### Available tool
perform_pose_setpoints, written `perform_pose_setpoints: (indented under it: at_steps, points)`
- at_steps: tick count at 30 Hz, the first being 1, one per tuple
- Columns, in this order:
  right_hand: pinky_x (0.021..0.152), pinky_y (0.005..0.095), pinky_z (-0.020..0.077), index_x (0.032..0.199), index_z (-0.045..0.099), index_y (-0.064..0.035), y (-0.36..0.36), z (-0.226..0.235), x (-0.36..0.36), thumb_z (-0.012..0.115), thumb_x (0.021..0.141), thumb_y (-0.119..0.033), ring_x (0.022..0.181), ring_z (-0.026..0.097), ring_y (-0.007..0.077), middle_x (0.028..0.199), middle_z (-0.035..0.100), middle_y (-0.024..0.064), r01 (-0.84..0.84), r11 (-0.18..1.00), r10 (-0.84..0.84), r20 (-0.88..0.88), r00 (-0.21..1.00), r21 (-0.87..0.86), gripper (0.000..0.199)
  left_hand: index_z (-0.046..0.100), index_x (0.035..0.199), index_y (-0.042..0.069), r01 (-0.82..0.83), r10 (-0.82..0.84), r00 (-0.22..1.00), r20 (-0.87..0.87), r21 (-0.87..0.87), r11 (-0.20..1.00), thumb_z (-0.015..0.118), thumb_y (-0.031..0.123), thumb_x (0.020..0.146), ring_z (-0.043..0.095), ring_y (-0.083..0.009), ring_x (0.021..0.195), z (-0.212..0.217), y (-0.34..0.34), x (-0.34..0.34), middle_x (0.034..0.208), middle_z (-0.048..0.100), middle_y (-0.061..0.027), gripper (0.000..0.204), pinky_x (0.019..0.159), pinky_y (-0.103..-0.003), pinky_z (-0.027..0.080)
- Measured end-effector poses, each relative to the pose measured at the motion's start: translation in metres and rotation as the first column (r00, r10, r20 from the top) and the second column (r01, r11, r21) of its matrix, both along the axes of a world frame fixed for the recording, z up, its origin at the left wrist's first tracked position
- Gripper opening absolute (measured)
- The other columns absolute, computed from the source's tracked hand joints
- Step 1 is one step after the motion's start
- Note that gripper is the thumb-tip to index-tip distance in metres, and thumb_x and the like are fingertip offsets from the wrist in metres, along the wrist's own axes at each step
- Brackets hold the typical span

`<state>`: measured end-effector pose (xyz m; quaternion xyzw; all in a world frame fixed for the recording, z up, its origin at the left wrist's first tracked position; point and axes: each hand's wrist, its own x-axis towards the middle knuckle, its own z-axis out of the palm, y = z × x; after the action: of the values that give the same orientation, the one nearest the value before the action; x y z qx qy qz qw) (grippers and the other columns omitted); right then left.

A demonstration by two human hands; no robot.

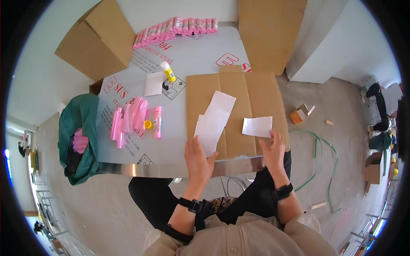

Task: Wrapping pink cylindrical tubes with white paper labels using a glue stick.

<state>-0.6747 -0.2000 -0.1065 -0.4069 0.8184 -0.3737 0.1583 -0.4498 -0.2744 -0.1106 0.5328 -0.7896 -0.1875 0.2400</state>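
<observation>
Several overlapping white paper slips (215, 121) lie slantwise on a flat brown cardboard sheet (203, 87). My left hand (198, 158) rests at their lower end, its fingers flat and the thumb apart. A single white slip (257, 126) lies to their right on the cardboard. At its lower right corner is my right hand (273, 150), fingers apart, the fingertips at the paper's edge; whether they press on it I cannot tell. Left of the cardboard stands a yellow and white glue stick (168, 71) beside a small stack of white paper (153, 83).
On the table (171, 153) lie loose pink rolls (157, 122), crumpled pink plastic (136, 113) and a yellow cap (148, 124). More pink rolls (175, 27) line the back. A green bag (79, 145) hangs at the left edge. Cardboard boxes (96, 40) and green strapping (335, 166) surround the table.
</observation>
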Motion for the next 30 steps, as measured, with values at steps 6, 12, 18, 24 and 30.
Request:
perform_pose_setpoints:
  at_steps: [6, 12, 18, 24, 30]
  points:
    - [0.084, 0.0423, 0.0424, 0.122, 0.035, 0.005, -0.037, -0.002, -0.023, 0.072, 0.068, -0.017, 0.101, 0.052, 0.0367, 0.104, 0.055, 0.0208, 0.141, 0.98, -0.097, -0.284, 0.954, 0.137, 0.07, 0.026, 0.131, -0.007, 0.005, -0.026, 0.983, 0.181, 0.117, 0.993, 0.075, 0.018, 0.067, 0.033, -0.04, 0.122, -0.001, -0.027, -0.008, 0.129, 0.038, -0.0261, 0.084, 0.102, -0.045, 0.026]
    - [0.074, 0.0414, 0.0466, 0.106, 0.055, 0.0014, -0.054, -0.008, -0.035, 0.07, 0.066, -0.011, 0.084, 0.061, 0.0344, 0.086, 0.063, 0.0196, 0.126, 0.959, -0.106, -0.092, 0.99, 0.255, 0.044, 0.025, 0.131, -0.009, 0.071, -0.08, 0.988, 0.132, 0.072, 0.995, 0.075, 0.017, 0.065, 0.035, -0.0407, 0.121, -0.004, -0.028, -0.006, 0.128, 0.039, -0.0265, 0.086, 0.101, -0.046, 0.028]
    - [0.06, 0.0339, 0.0482, 0.086, 0.062, 0.0041, -0.109, -0.013, -0.07, 0.068, 0.07, -0.015, 0.064, 0.063, 0.0244, 0.073, 0.065, 0.015, 0.192, 0.954, -0.154, 0.171, 0.973, -0.23, 0.026, 0.027, 0.13, -0.007, 0.093, -0.093, 0.991, 0.099, 0.004, 0.996, 0.075, 0.014, 0.064, 0.036, -0.042, 0.118, -0.008, -0.023, -0.003, 0.128, 0.039, -0.027, 0.084, 0.098, -0.047, 0.03]
    - [0.045, 0.0292, 0.0442, 0.079, 0.06, 0.0082, -0.147, 0.018, -0.056, 0.067, 0.076, -0.024, 0.049, 0.058, 0.0136, 0.061, 0.061, 0.0118, 0.012, 0.994, -0.047, 0.32, 0.946, 0.111, 0.033, 0.024, 0.133, -0.006, 0.096, -0.095, 0.992, 0.082, -0.007, 0.995, 0.074, 0.017, 0.067, 0.036, -0.0408, 0.12, -0.013, -0.023, 0.0, 0.129, 0.038, -0.0262, 0.086, 0.1, -0.047, 0.029]
    - [0.053, 0.0305, 0.0527, 0.095, 0.057, 0.008, -0.152, -0.008, -0.033, 0.053, 0.089, -0.019, 0.062, 0.063, 0.0194, 0.079, 0.063, 0.0111, 0.36, 0.904, 0.066, 0.908, 0.414, -0.23, 0.028, 0.025, 0.133, -0.006, 0.109, -0.107, 0.991, 0.082, -0.02, 0.994, 0.074, 0.018, 0.067, 0.035, -0.0406, 0.121, -0.014, -0.024, -0.002, 0.131, 0.037, -0.0262, 0.085, 0.1, -0.047, 0.029]
